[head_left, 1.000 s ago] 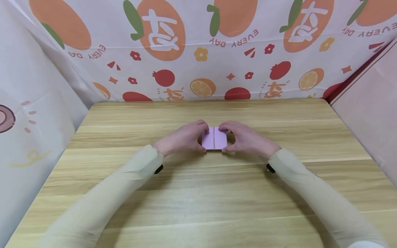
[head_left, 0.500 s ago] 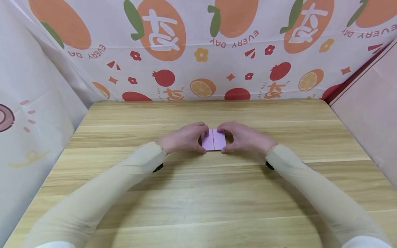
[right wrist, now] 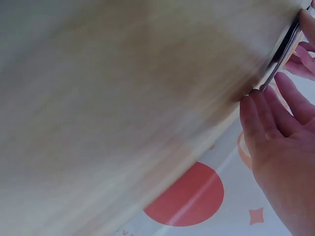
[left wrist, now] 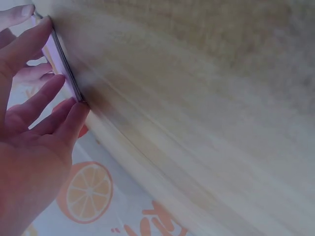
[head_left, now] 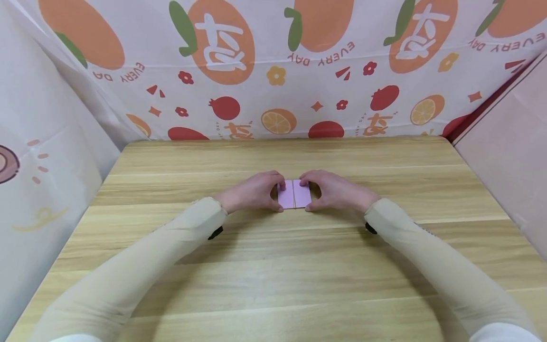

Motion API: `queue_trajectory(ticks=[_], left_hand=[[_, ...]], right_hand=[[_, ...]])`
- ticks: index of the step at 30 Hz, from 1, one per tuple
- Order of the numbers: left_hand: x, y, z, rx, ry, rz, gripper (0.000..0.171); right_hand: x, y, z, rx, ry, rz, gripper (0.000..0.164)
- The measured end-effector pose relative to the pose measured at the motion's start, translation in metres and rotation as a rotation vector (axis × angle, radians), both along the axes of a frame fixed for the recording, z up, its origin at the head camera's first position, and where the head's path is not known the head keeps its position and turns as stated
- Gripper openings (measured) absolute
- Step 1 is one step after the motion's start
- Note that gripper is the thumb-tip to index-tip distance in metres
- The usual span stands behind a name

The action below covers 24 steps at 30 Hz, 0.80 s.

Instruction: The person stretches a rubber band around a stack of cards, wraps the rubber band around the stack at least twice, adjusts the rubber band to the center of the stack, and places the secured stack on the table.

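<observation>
A flat lilac stack, roughly square, lies at the middle of the table with a thin tan band running across its centre from back to front. My left hand grips its left side, thumb at the front corner and fingers at the far edge. On the opposite side my right hand holds it the same way. Both wrist views show the stack's thin, dark, layered edge close against the tabletop, between thumb and fingertips. Its underside is hidden.
The wood-grain table stretches around both forearms. Behind it hangs a white cloth printed with fruit, and pale cloths close off the left and right sides. A small black object shows under the left cuff.
Both hands have lowered the lilac stack slightly and brought it a little nearer. The dark gap seen under its front edge a second ago has shrunk. Both hands keep their hold.
</observation>
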State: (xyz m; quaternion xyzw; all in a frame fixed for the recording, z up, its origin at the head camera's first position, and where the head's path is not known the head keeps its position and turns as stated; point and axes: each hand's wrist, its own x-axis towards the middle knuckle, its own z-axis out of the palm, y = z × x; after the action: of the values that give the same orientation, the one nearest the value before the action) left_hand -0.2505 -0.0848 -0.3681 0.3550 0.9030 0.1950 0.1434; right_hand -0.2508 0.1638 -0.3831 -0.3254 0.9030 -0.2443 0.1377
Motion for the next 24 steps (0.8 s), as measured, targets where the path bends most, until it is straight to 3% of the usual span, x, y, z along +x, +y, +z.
queue_trajectory(ticks=[19,24], left_hand=[[-0.004,-0.005,-0.002,0.019,-0.039,-0.017,0.047],[-0.003,-0.012,-0.001,0.059,-0.04,0.002,0.05]], right_hand=[[0.001,0.001,0.0,0.012,-0.013,0.003,0.064],[0.005,0.003,0.002,-0.014,-0.054,-0.035,0.068]])
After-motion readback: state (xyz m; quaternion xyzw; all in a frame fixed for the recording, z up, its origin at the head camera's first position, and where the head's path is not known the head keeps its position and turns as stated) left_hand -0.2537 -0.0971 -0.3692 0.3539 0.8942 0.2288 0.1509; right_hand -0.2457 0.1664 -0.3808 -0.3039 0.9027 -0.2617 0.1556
